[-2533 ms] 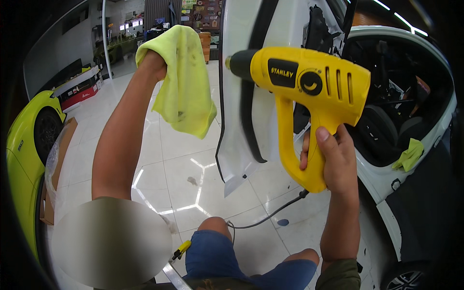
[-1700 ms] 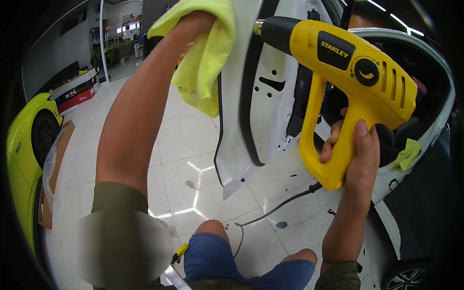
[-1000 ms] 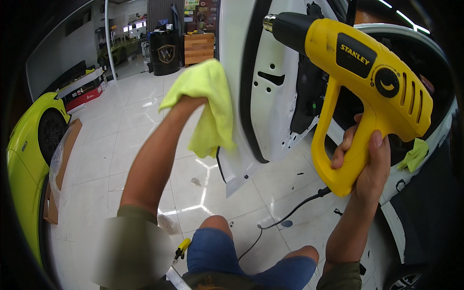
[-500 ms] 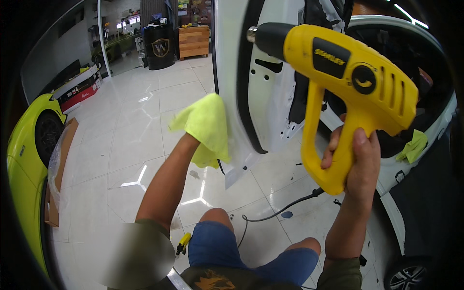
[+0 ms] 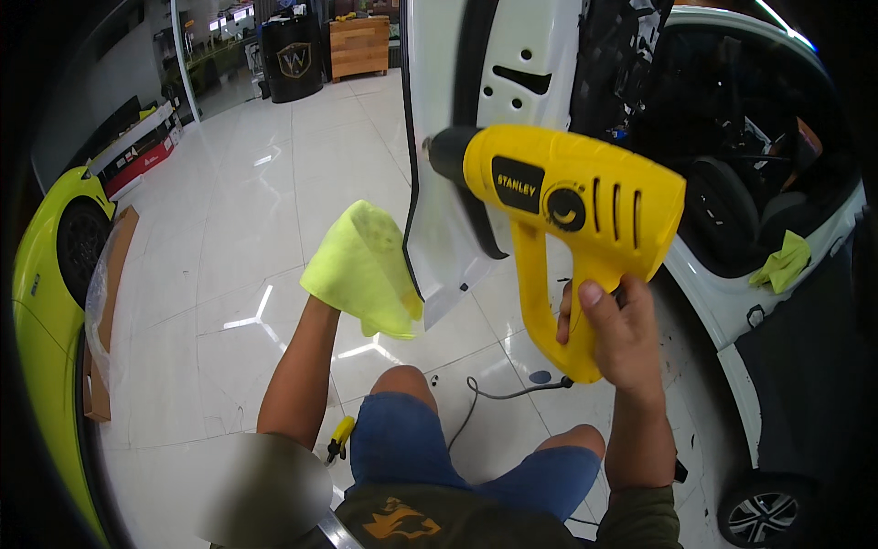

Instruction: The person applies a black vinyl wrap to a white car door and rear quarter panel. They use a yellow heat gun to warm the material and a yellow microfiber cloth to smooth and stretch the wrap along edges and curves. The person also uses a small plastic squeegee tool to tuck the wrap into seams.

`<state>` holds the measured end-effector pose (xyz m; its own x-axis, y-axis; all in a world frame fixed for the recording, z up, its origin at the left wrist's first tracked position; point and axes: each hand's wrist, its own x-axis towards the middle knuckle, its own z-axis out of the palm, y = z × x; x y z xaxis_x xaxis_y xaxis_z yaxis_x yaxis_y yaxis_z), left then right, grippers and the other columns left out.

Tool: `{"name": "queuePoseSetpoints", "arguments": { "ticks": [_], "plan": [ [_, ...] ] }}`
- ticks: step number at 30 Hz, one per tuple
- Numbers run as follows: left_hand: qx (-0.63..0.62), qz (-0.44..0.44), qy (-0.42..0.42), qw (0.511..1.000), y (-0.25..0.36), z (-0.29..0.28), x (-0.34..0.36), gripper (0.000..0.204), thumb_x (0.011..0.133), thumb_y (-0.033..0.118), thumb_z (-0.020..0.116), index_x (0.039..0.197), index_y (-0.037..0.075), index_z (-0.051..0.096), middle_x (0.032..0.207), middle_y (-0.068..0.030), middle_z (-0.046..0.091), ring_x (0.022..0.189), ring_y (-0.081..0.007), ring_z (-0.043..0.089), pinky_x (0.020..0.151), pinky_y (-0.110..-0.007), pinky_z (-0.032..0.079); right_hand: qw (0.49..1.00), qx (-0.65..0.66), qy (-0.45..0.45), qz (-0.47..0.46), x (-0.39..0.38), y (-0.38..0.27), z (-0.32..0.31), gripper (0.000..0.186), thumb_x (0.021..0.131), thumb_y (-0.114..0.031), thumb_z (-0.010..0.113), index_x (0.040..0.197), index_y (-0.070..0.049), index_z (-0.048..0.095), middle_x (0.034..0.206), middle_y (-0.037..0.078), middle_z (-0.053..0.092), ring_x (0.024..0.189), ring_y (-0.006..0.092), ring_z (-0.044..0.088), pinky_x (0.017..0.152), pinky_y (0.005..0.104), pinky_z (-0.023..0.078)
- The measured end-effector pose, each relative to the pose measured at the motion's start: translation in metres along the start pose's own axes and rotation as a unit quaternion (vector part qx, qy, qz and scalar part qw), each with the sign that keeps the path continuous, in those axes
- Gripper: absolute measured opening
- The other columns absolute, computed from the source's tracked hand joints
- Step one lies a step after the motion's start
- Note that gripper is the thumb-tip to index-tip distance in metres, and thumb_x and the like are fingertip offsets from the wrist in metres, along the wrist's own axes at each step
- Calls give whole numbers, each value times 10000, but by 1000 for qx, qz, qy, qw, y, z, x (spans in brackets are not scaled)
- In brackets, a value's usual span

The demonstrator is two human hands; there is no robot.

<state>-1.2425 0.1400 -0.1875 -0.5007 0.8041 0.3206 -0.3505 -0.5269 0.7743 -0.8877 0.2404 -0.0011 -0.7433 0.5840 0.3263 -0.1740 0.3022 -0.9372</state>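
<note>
My left hand [image 5: 320, 304], mostly hidden, grips a lime microfiber cloth [image 5: 357, 256] beside the lower outer edge of an open white car door [image 5: 430, 64]; whether it touches the door is unclear. My right hand [image 5: 615, 334] is wrapped round the handle of a yellow heat gun [image 5: 613, 192] with a black nozzle [image 5: 448, 156]. The nozzle points left, in front of the door’s edge strip. A grey cord [image 5: 508, 395] runs from the gun’s base across the tiles.
A white car [image 5: 722, 325] is at the right, another lime cloth [image 5: 782, 261] on its sill. A lime car [image 5: 41, 348] and long cardboard [image 5: 114, 293] flank the left. A yellow-handled tool [image 5: 341, 435] is beside my leg. A black drum [image 5: 291, 59] and wooden cabinet [image 5: 358, 46] stand behind.
My left hand rose with the cloth, then moved down to the door’s lower edge. The heat gun went up and right, then came back lower and leftward.
</note>
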Motion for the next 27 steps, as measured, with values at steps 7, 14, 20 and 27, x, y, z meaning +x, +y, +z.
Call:
{"name": "queuePoseSetpoints", "arguments": {
  "ticks": [7,14,20,27],
  "plan": [
    [128,18,95,987,-44,-14,-46,357,914,232,608,1212,53,527,1104,-60,604,1009,-176,586,862,-328,485,997,59,49,-18,-7,28,4,494,873,-377,629,1122,18,465,767,124,588,545,171,590,539,272,495],
    [553,-13,148,820,-85,-45,-106,335,806,229,674,1081,63,578,992,-86,638,907,-250,615,785,-344,492,996,60,49,51,-36,89,14,553,856,-409,650,1151,21,466,788,134,598,549,186,602,538,278,518],
    [751,117,86,644,-59,-47,-114,225,730,163,679,904,77,565,794,-75,595,794,-256,580,744,-366,464,989,127,72,28,-42,101,18,582,848,-419,664,1176,22,471,804,136,606,559,188,607,548,276,523],
    [935,-60,-139,321,-20,37,-90,117,676,190,612,687,146,503,680,-44,543,692,-267,533,727,-345,396,988,99,67,95,-60,138,23,569,853,-412,661,1179,15,474,806,138,610,560,190,608,539,267,519]
  ]
}}
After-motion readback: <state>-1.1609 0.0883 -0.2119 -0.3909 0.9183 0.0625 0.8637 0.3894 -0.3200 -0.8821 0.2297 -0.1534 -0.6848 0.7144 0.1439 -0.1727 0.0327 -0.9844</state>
